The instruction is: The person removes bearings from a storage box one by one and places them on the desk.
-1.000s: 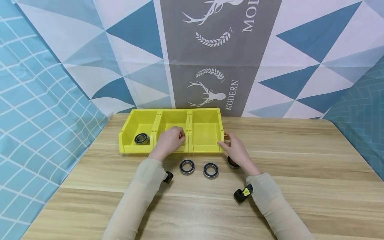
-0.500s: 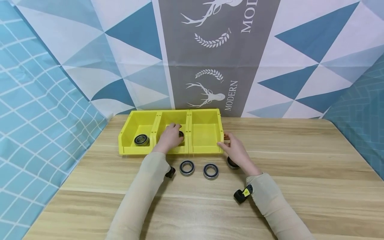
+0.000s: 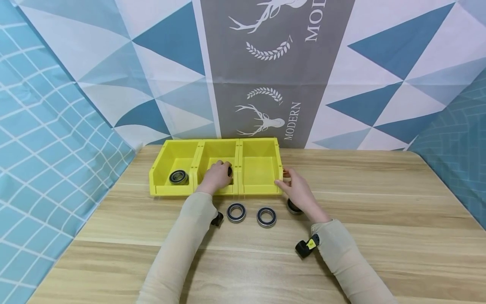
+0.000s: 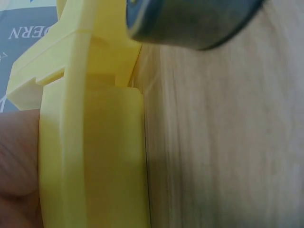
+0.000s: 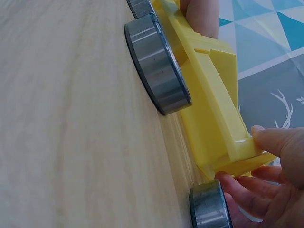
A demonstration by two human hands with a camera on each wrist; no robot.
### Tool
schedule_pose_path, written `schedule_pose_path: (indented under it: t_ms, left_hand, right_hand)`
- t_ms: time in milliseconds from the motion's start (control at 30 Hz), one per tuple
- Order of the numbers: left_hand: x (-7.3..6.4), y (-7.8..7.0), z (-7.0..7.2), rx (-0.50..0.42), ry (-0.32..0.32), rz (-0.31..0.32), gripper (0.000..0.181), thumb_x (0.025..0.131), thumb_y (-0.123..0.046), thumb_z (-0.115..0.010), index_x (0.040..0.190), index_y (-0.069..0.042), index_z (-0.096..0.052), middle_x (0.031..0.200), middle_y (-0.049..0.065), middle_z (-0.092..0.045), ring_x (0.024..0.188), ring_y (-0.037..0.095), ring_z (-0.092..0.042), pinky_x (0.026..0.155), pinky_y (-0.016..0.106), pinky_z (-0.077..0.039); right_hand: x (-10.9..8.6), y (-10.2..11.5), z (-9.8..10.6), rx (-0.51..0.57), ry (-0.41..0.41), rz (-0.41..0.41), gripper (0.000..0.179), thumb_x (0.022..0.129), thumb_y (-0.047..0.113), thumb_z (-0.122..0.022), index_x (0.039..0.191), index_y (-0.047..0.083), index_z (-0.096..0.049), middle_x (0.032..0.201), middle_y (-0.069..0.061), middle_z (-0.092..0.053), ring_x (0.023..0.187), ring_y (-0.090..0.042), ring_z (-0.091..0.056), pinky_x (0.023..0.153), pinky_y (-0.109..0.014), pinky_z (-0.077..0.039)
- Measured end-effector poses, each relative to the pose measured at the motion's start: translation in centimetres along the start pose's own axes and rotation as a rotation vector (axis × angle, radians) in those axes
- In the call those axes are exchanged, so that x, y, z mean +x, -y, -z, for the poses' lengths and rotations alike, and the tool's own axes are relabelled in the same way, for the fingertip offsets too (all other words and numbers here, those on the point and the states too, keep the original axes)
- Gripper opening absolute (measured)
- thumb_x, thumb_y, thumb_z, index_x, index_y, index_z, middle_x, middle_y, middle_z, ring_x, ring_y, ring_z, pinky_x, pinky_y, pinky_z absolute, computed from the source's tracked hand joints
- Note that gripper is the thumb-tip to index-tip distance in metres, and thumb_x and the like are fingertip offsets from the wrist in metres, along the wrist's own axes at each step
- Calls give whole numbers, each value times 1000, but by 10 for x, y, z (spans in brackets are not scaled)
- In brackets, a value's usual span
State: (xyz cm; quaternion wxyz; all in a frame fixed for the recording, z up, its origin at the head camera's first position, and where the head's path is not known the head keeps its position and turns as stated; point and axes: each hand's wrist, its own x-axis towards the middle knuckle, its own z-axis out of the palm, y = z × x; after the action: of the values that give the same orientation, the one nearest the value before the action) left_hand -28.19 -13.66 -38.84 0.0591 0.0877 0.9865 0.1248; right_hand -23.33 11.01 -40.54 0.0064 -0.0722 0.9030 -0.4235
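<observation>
In the head view my left hand (image 3: 216,176) reaches over the front of the middle yellow bin (image 3: 219,147), fingers bent around a dark ball bearing (image 3: 230,171) that is mostly hidden by the hand. At the right end of the row, my right hand (image 3: 301,193) grips the side of the right yellow bin (image 3: 260,188). The right wrist view shows its thumb on the bin's front corner and the fingers under the side edge. A bearing (image 5: 209,204) stands right beside those fingers. Another bearing (image 4: 190,23) appears close up in the left wrist view.
Two bearings lie flat before the bins, a left one (image 3: 230,213) and a right one (image 3: 260,217); a third (image 3: 293,207) is partly behind my right wrist. Stacked bearings (image 3: 178,177) sit in the left bin (image 3: 159,188). A patterned cloth (image 3: 262,71) backs the wooden table (image 3: 360,202).
My left hand has lowered into the middle bin after its fingers loosened and showed the bearing half a second ago. The right hand keeps its grip on the right bin.
</observation>
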Motion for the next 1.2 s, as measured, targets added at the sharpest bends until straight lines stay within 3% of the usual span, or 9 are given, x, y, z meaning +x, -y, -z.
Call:
schedule_pose_path:
  t_ms: [267, 700, 1200]
  left_hand:
    - [-3, -6, -2, 51, -14, 22, 43, 88, -18, -54, 129, -5, -47, 124, 20, -48, 109, 37, -49, 83, 50, -46]
    - [-5, -7, -4, 39, -54, 18, 42, 86, -18, -57, 127, -13, -52, 119, 18, -51, 103, 35, -52, 77, 49, -48]
    - [-6, -6, -4, -27, -102, 55, 38, 84, -18, -58, 121, -11, -56, 116, 19, -52, 103, 35, -49, 80, 48, -46]
  right_hand:
    - [0, -2, -1, 14, 3, -12, 54, 91, 26, -56, 134, 0, -35, 126, -19, -50, 96, -28, -57, 75, -36, -50]
    - [0, -2, -1, 3, 9, -16, 55, 91, 26, -55, 135, 0, -34, 127, -19, -49, 97, -29, -57, 74, -36, -50]
    - [2, -2, -1, 14, 11, -15, 56, 91, 28, -54, 135, 0, -33, 127, -19, -49, 96, -29, -57, 73, -35, -50]
